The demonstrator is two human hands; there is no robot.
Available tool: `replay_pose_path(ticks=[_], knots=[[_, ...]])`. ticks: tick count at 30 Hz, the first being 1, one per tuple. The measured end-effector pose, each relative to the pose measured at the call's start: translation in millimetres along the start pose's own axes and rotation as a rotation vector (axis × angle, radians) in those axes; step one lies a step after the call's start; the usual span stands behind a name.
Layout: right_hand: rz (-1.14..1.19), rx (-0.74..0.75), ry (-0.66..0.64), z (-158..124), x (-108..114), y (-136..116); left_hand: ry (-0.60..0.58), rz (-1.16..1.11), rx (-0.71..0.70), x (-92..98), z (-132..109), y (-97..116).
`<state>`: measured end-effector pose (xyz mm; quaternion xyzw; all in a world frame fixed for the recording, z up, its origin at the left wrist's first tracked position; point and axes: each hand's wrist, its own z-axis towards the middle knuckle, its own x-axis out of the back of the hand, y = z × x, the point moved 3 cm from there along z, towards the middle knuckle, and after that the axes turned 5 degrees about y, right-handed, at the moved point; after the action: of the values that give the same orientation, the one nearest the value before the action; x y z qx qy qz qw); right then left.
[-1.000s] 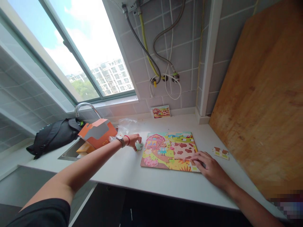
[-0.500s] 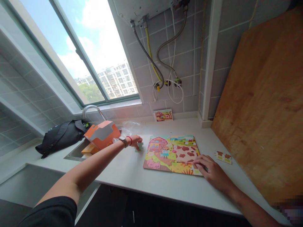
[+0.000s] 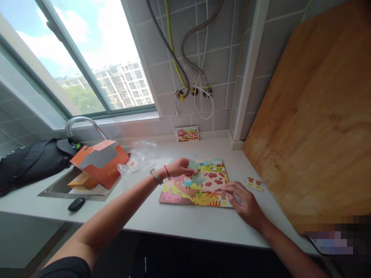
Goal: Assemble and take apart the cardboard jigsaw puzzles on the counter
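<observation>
My left hand (image 3: 183, 167) pinches a pale green puzzle piece (image 3: 198, 178) over the upper middle of the farm-scene jigsaw puzzle (image 3: 174, 196). The hand and piece cover part of the red barn. At the puzzle's right edge, my right hand (image 3: 245, 202) is closed, fingertips and thumb together on the brown-spotted cow and the pieces below it. Whatever lies between those fingers is hidden. A loose puzzle piece (image 3: 255, 184) with brown and white patches lies on the counter, right of the puzzle.
A picture card (image 3: 187, 134) leans against the back wall. To the left are an orange box (image 3: 111, 164) in the sink (image 3: 52, 187), clear plastic wrap (image 3: 139, 152), a black mouse-shaped object (image 3: 76, 204) and a black bag (image 3: 34, 160). A wooden board (image 3: 313, 108) stands on the right.
My left hand has moved right with the green puzzle piece, from the counter beside the puzzle to over it. My right hand stays at the puzzle's right edge. The view has tilted down.
</observation>
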<state>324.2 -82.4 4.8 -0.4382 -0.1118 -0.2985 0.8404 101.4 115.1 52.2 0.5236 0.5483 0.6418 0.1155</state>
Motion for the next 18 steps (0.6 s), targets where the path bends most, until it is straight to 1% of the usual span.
replay_pose_path(ticks=[2, 4, 6, 7, 8, 10, 12, 14, 15, 18], knots=[[0.014, -0.004, 0.020, -1, 0, -5, -0.009, -0.147, -0.047, -30.2, 9, 8], [0.022, -0.041, -0.001, -3, -2, -6, -0.012, -0.246, -0.089, -54.0, 15, 12], [0.027, -0.098, -0.041, -6, -6, -3, 0.000, -0.259, -0.114, -69.8, 19, 12], [0.017, -0.124, -0.064, -7, -8, -1, 0.013, -0.243, -0.123, -74.2, 20, 11], [-0.006, -0.140, -0.088, -8, -10, 0, 0.039, -0.219, -0.132, -76.0, 21, 10], [-0.085, -0.144, -0.124, -9, -14, 3, 0.138, -0.128, -0.153, -72.0, 20, 9], [-0.159, -0.127, -0.125, -9, -15, 5, 0.272, 0.010, -0.177, -61.3, 15, 6], [-0.182, -0.123, -0.092, -8, -14, 5, 0.356, 0.090, -0.184, -50.7, 5, 3], [-0.178, -0.127, -0.070, -7, -13, 5, 0.359, 0.087, -0.179, -47.0, -1, 0], [-0.151, -0.150, -0.019, -5, -9, 4, 0.314, 0.019, -0.172, -42.4, -22, -6]])
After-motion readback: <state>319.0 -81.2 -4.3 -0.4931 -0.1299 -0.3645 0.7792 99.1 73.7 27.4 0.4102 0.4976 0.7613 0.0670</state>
